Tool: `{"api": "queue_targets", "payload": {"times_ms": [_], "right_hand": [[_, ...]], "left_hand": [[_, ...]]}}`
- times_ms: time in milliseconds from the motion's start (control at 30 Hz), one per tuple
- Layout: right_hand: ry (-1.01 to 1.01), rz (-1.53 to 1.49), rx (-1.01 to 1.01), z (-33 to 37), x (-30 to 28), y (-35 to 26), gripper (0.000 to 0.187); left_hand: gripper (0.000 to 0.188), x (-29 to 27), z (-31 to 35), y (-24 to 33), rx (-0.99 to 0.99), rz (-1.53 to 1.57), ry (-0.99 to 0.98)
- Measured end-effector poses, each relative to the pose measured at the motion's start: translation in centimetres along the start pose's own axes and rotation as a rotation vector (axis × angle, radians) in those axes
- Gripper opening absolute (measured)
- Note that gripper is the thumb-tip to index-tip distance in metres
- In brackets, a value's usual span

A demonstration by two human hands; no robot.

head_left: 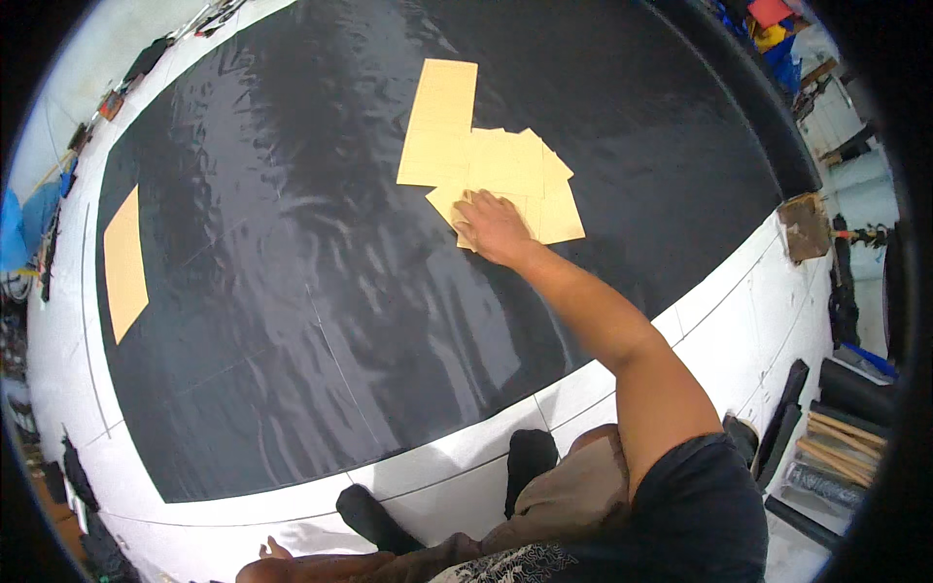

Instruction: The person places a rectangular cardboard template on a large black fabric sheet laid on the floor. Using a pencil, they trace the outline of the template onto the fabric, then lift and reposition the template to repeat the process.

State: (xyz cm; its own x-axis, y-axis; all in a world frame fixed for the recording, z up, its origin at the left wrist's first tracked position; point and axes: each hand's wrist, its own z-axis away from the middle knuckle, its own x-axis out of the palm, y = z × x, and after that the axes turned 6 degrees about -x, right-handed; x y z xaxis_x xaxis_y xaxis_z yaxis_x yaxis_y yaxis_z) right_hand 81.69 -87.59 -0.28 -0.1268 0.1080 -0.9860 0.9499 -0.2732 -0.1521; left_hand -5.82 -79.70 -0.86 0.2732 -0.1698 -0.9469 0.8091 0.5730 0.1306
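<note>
Several pale yellow paper or card sheets (505, 160) lie overlapping in a loose fan on a large black glossy sheet (292, 291), which is spread over the floor. My right hand (494, 228) rests palm down on the lower left part of this pile, its fingers apart and slightly bent. Joined to the pile's upper left is a longer yellow piece (439, 121). Another yellow piece (126, 267) lies alone near the left edge of the black sheet. My left hand (275, 550) shows only as a few fingers beside my leg, apart and holding nothing visible.
White floor tiles (233, 520) border the black sheet. A thick black roll or fold (739, 97) runs along its right side, near a brown block (805, 228). At the lower right are wooden sticks (841, 442) and dark rolls. My feet in black socks (374, 520) stand at the near edge.
</note>
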Motion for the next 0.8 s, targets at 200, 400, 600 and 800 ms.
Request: {"api": "queue_targets", "payload": {"times_ms": [200,400,600,800], "right_hand": [[0.076,-0.102,-0.004,4.0,2.6,3.1,0.042],[0.133,-0.048,0.124,12.6,-0.8,12.8,0.032],[0.262,0.133,0.347,17.3,-2.3,15.3,0.038],[0.111,0.077,0.234,14.9,-2.4,12.7,0.035]], "left_hand": [[0.037,-12.5,-0.3,12.2,0.789,-0.198,-0.032],[0.037,-13.4,6.4,29.0,1.029,-0.45,-0.189],[0.039,0.1,16.0,38.2,1.265,-0.378,-0.359],[0.047,10.1,25.5,38.1,1.228,-0.136,-0.336]]}}
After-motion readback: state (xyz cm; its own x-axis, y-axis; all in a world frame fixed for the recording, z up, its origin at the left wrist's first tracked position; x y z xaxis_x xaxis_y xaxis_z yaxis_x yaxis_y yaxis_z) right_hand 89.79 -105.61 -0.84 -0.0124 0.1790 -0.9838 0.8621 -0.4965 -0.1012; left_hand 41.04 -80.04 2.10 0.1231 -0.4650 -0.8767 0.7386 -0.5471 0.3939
